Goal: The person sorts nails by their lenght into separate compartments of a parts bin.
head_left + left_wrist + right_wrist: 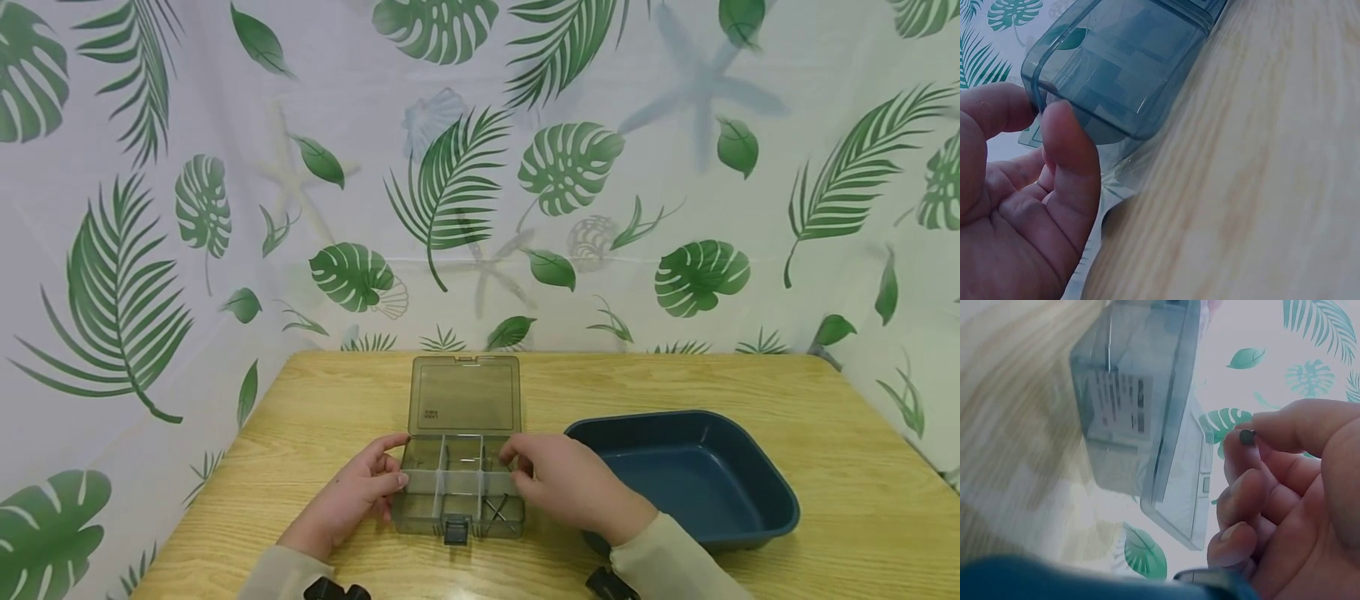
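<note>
A smoky clear plastic organizer box (459,483) stands on the table, its lid (465,393) tipped back open. Dividers split it into several compartments; crossed dark nails (497,510) lie in the front right one. At the box's left side, my left hand (352,492) holds the edge with thumb and forefinger, and the left wrist view shows both fingertips at the box's corner (1041,94). Over the right compartments, my right hand (566,479) pinches a nail (1247,437) between thumb and forefinger. Only its dark round head shows clearly; the shank is hidden.
A deep dark blue basin (783,500) stands to the right of the box, with my right forearm crossing its near left corner. Under everything is a wood-grain table (315,400). Behind it hangs a leaf-patterned cloth (615,317).
</note>
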### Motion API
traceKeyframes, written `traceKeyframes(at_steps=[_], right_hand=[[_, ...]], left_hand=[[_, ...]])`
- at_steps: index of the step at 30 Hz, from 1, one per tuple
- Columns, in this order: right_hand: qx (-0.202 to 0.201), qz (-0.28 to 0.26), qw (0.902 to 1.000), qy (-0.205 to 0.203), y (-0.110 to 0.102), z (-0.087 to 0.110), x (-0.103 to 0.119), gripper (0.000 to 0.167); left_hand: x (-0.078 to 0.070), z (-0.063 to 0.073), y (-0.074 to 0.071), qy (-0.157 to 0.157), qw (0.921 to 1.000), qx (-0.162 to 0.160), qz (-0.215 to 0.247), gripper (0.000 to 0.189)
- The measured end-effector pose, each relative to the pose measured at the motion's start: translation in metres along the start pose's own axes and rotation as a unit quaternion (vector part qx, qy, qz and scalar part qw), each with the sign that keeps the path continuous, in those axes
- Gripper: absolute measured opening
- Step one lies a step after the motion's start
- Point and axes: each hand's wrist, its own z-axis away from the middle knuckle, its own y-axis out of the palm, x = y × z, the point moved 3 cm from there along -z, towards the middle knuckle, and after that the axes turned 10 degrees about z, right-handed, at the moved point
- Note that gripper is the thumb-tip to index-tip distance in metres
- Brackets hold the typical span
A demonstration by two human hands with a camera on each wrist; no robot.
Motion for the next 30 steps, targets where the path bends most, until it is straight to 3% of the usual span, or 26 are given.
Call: traceKeyframes(at_steps=[11, 30], right_hand=[[0.014, -0.007, 0.9998, 0.014, 0.000, 0.001, 0.000, 0.022], [-0.020, -0.002, 0.9964, 0.082, -0.020, 0.021, -0.036, 0.018]], left_hand=[[0.001, -0.001, -0.001, 0.001, 1.0000, 0.000, -0.003, 0.067], [-0.001, 0.001, 0.000, 0.004, 1.0000, 0.001, -0.004, 0.068]])
